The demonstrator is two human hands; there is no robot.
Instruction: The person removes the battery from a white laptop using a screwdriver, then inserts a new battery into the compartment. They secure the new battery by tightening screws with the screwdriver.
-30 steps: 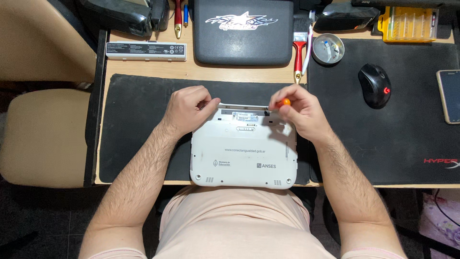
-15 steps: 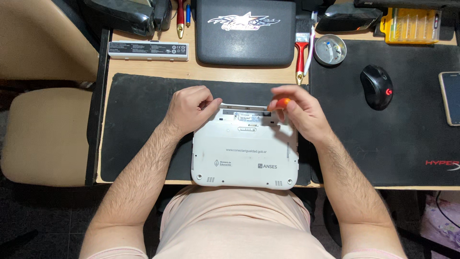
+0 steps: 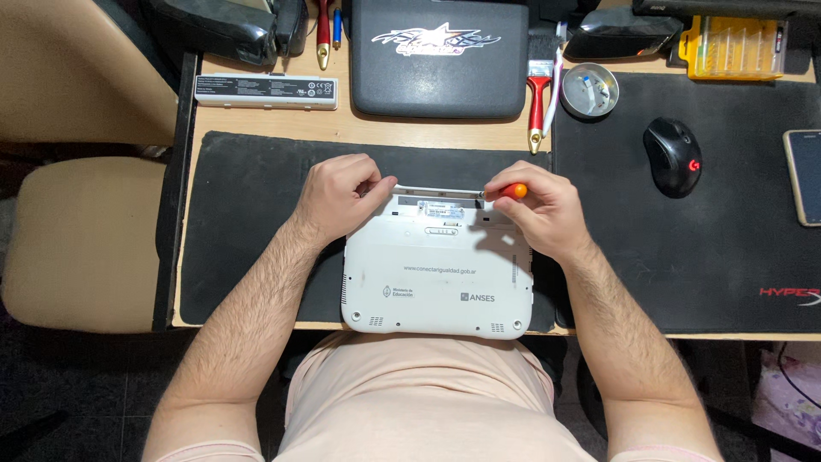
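Your left hand (image 3: 338, 195) gripped the laptop's (image 3: 436, 274) far edge; your right hand (image 3: 540, 208), beside it, clamped a screwdriver (image 3: 510, 191).

1. A white laptop (image 3: 438, 269) lies bottom-up on a black mat (image 3: 248, 222).
2. The left hand (image 3: 338, 195) grips the laptop's far left corner.
3. The right hand (image 3: 540, 210) holds an orange-handled screwdriver (image 3: 511, 191) at the far right corner.
4. Beyond lie a white battery pack (image 3: 265, 90), a dark case (image 3: 439, 56) and a red-handled brush (image 3: 537, 98).
5. A black mouse (image 3: 673, 156) sits to the right.
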